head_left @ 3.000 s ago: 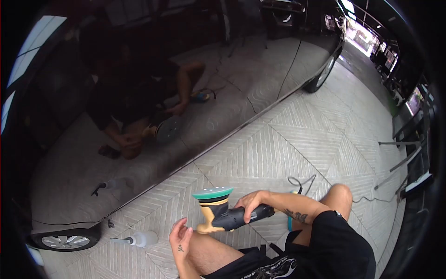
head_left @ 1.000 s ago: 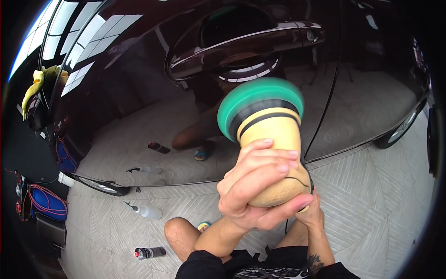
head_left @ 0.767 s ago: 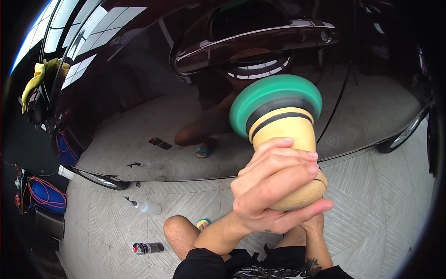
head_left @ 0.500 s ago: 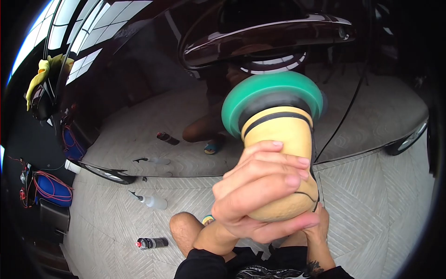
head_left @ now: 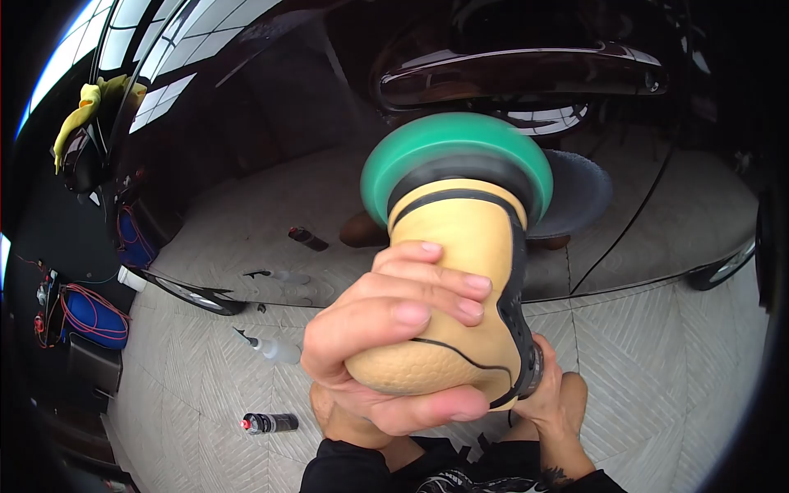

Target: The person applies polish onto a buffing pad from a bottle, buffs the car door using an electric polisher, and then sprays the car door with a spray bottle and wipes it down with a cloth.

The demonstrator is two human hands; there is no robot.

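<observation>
My left hand (head_left: pixel 394 337) is wrapped round the tan head of a polishing machine (head_left: pixel 460 230). Behind and below it, my right hand (head_left: pixel 544 386) grips the machine's black rear handle, partly hidden by the body. The green pad (head_left: pixel 460 144) at the machine's far end looks blurred at its edge. It is just below the door handle (head_left: pixel 526 74) of a dark, glossy car door (head_left: pixel 246 197). A greyish round patch, which looks like a reflection of the pad, shows on the door to the right of it.
A white spray bottle (head_left: pixel 278 350) and a dark bottle with a red top (head_left: pixel 269 423) are on the patterned floor (head_left: pixel 657 370). At the left are a yellow cloth (head_left: pixel 78 119) on the car mirror and a blue item (head_left: pixel 97 316) with red hose. Car wheels show at both sides.
Since three seconds ago, my left hand has taken hold of the machine, which has come up to the door. Over the last half second, the machine has shifted left, showing more of its side.
</observation>
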